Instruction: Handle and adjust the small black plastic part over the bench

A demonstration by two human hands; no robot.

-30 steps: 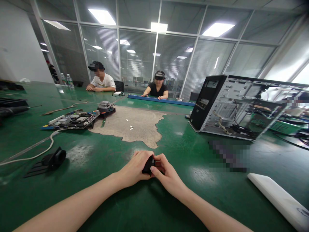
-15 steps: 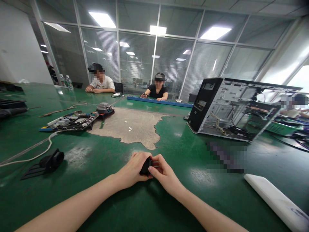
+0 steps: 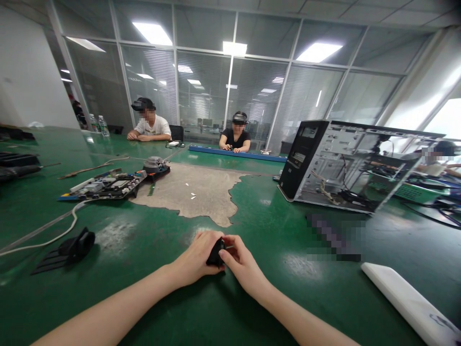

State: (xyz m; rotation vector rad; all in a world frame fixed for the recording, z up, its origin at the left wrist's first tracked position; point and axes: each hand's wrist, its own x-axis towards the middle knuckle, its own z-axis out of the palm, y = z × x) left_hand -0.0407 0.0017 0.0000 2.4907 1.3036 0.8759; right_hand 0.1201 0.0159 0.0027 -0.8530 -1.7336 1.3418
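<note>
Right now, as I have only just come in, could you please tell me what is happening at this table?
The left hand and right hand together hold a small black object over the near part of the green table; what it is, I cannot tell. An open computer case stands to the right, and a circuit board lies to the left. Two other people sit across, one in white and one in black.
</note>
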